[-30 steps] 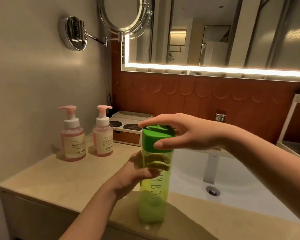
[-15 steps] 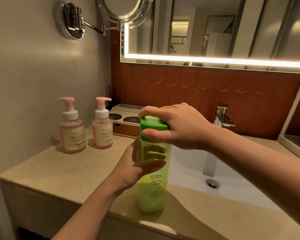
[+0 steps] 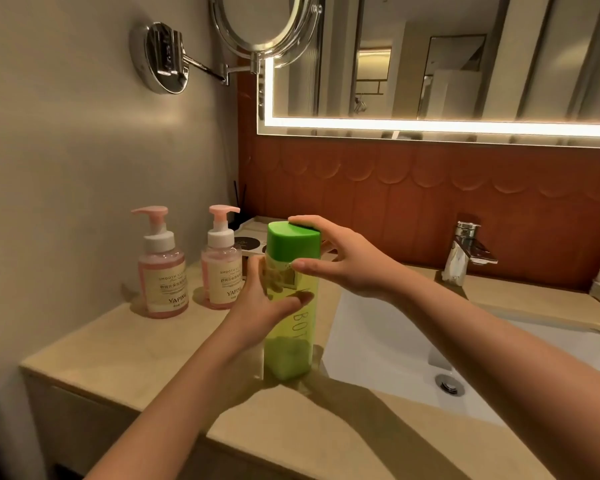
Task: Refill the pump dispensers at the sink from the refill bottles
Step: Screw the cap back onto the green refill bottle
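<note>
A tall translucent green refill bottle stands upright on the beige counter beside the sink. My left hand wraps around its body from the left. My right hand holds its green cap, fingertips on the top edge and thumb on the front. Two pink pump dispensers stand by the left wall: the left dispenser and the right dispenser, both with pumps on and pink liquid inside.
A white sink basin with a drain lies right of the bottle, a chrome faucet behind it. A small box with dark round discs sits behind the dispensers. A round swing-arm mirror juts from the wall above.
My right hand has shifted on the green cap, fingers now spread with the thumb lower on the front. The left hand keeps its hold on the bottle body. The view tilted slightly.
</note>
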Tool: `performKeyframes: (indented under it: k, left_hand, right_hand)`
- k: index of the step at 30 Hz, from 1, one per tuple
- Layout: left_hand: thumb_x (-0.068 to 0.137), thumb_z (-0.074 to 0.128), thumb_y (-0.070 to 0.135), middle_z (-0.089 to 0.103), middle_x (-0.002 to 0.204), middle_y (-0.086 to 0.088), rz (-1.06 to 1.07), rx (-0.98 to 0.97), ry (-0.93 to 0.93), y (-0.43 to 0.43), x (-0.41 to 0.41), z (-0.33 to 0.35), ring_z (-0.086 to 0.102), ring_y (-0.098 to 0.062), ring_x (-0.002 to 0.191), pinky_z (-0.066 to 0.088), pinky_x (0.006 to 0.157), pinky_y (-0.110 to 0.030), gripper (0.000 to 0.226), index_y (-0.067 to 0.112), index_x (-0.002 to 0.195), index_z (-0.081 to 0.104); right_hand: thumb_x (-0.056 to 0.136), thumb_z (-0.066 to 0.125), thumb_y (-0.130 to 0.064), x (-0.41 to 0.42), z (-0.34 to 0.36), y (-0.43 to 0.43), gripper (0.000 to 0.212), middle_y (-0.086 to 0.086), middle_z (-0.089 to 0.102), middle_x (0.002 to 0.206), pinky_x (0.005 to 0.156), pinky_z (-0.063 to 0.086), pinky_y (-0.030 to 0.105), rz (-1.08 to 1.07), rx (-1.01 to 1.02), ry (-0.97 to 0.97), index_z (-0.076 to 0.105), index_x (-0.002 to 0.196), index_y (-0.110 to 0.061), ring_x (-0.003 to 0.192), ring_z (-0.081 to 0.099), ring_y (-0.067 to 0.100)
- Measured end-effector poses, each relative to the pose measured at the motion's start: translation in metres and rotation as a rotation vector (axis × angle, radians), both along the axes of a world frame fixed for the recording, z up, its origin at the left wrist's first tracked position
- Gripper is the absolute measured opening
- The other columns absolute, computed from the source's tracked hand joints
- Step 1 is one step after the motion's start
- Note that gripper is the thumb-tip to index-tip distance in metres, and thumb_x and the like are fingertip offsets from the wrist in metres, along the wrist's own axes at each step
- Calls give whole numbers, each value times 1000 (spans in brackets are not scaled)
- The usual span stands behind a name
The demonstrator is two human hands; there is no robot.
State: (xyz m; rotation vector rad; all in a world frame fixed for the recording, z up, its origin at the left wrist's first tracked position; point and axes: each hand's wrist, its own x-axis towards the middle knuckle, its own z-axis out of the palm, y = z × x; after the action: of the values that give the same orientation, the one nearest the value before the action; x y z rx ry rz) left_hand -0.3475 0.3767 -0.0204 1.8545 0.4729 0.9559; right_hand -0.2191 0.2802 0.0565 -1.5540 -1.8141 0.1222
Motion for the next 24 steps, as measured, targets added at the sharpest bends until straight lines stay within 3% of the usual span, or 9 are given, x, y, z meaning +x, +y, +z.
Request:
performKeyframes:
  k: [5,9,14,18,24]
  left_hand:
    - [78,72,21,49,111,5,169,95,-10,29,15,-3,52,-5,97,45,83,-22,58,18,118,31]
    - [81,70,17,54,120,3,237,78,16,55,27,-7,52,-14,111,42,92,-30,56,20,124,35]
    - [82,67,21,50,131,1,323,76,91,77,38,-6,48,-18,122,43,101,-41,65,23,136,30]
    - [83,67,24,51,132,0,357,67,147,94,47,-6,49,-21,124,45,99,-48,70,25,140,26]
    - [85,65,24,42,142,-3,442,69,172,97,59,-8,38,-24,133,38,105,-51,76,27,145,17]
  right_hand:
    - [83,64,-34,11,-3,40,62,1,57,123,80,51,25,-118,46,-40,37,139,-25,96,60,14]
    - [84,65,-32,20,-1,74,61,3,57,124,69,46,12,-141,40,-60,37,138,-23,90,57,10]
    - [86,62,-31,29,-1,111,59,5,54,129,82,51,27,-172,-17,-44,35,138,-26,101,56,15]
    - [87,61,-29,30,2,130,61,7,53,131,80,51,26,-190,-49,-26,32,140,-27,101,58,17]
    - [91,56,-27,24,-5,130,83,11,47,140,87,47,29,-218,-70,136,-3,149,-24,115,55,21]
